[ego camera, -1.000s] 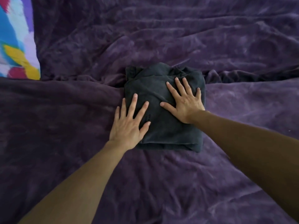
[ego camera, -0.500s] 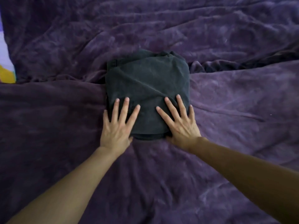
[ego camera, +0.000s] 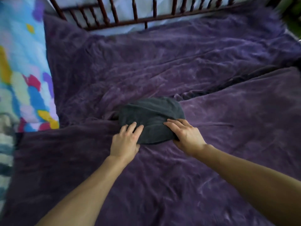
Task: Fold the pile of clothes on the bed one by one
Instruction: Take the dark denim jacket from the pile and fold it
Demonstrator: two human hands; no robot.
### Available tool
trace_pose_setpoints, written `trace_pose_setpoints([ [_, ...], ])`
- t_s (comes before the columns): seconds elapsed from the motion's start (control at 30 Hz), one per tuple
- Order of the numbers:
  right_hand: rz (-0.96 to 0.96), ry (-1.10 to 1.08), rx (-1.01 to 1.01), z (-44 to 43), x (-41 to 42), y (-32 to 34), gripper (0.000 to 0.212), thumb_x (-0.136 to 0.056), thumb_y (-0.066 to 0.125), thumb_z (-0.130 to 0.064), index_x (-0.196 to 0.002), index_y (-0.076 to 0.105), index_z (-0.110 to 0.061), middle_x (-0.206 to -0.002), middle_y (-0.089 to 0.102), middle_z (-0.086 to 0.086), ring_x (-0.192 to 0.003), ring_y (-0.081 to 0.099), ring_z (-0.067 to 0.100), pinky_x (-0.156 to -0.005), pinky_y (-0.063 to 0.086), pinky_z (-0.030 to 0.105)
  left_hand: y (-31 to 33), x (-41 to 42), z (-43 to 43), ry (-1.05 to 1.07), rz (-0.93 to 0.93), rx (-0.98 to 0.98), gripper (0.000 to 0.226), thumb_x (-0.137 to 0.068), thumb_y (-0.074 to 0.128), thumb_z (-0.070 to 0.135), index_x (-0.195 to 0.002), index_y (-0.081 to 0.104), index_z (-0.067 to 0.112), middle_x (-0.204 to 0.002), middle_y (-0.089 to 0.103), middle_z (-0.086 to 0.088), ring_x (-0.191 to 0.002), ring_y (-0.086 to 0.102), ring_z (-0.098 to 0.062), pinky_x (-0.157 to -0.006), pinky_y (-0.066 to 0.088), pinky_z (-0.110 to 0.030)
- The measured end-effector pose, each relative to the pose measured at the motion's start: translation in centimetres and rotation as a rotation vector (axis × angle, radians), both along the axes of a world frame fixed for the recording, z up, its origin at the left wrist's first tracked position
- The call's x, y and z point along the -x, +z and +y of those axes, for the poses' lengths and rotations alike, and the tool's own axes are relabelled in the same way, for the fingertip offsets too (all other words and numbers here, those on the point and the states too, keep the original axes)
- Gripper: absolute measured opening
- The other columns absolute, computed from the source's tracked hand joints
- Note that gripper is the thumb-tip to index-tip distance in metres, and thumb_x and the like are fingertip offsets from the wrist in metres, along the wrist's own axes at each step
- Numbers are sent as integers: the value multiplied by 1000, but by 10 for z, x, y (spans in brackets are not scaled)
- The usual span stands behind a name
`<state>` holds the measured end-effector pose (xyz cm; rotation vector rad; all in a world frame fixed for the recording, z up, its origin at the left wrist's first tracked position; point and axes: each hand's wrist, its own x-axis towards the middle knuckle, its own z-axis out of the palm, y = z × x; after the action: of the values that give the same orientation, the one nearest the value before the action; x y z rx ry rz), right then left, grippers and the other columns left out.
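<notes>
At the middle of the bed (ego camera: 162, 185), the folded dark garment (ego camera: 151, 115) lies as a compact bundle. Your left hand (ego camera: 126, 141) and right hand (ego camera: 185, 136) each pinch its near edge, fingers curled on top and thumbs tucked at the underside. This appears to be the lift of a finished fold. Seat both thumbs deeper and raise the hands level and together, or the layers may sag open.

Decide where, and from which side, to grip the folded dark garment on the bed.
Probably grip the folded dark garment by its near edge, from the person's side, left hand and right hand at either corner: it's a flat, soft stack.
</notes>
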<state>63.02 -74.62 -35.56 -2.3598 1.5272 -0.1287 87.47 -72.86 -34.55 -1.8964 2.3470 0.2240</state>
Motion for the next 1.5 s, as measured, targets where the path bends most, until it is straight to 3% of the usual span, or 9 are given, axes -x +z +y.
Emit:
trace_pose_setpoints([
  [0.23,33,-114,-247,82,87,73,76,-72,64,-32,-142,37,-32,-139,51,-6,-123,50,23,-93,44,33,76,78,46,-210,16,-146,66,-79,68,37,-138,39,33,-134,50,9,-115,53,-21,-79,47,-37],
  [0.4,46,-198,-358,142,180,109,74,-70,62,-33,-139,37,-36,-135,56,-6,-120,54,23,-92,44,32,101,174,79,-326,28,-245,62,-76,66,36,-133,44,35,-120,57,7,-112,56,-21,-83,45,-36],
  [0.63,29,-368,-244,233,352,166,70,-70,61,-33,-136,39,-34,-131,58,-5,-116,57,24,-87,46,31,145,359,117,-524,62,-150,63,-75,63,38,-135,42,38,-126,55,9,-117,54,-21,-88,44,-38],
  [0.83,80,-466,-109,264,491,235,67,-72,63,-31,-135,41,-35,-128,59,-3,-114,57,25,-86,46,32,204,510,126,-621,153,-19,62,-73,65,40,-132,45,40,-122,59,9,-111,58,-22,-83,46,-37],
  [1.03,111,-525,-14,237,603,297,58,-75,66,-30,-129,45,-35,-115,63,0,-104,60,23,-84,48,35,260,630,87,-664,221,96,57,-70,66,39,-125,51,40,-115,64,5,-103,61,-26,-79,47,-38],
  [1.27,170,-515,122,131,721,359,57,-78,68,-30,-129,44,-36,-106,61,-4,-99,59,21,-78,48,36,311,750,-16,-635,309,288,53,-68,70,38,-119,55,39,-109,67,-1,-101,61,-33,-76,46,-38],
  [1.37,167,-488,170,79,766,373,59,-79,68,-27,-131,42,-37,-115,61,-1,-105,58,23,-86,50,47,321,792,-57,-589,339,350,56,-71,72,35,-125,54,35,-110,65,-2,-100,61,-32,-74,45,-37],
  [1.5,191,-459,258,25,825,350,70,-77,70,-26,-138,36,-38,-133,54,-1,-120,52,24,-93,49,46,295,844,-90,-489,341,409,62,-76,70,34,-133,47,31,-120,59,0,-105,57,-30,-73,48,-38],
])
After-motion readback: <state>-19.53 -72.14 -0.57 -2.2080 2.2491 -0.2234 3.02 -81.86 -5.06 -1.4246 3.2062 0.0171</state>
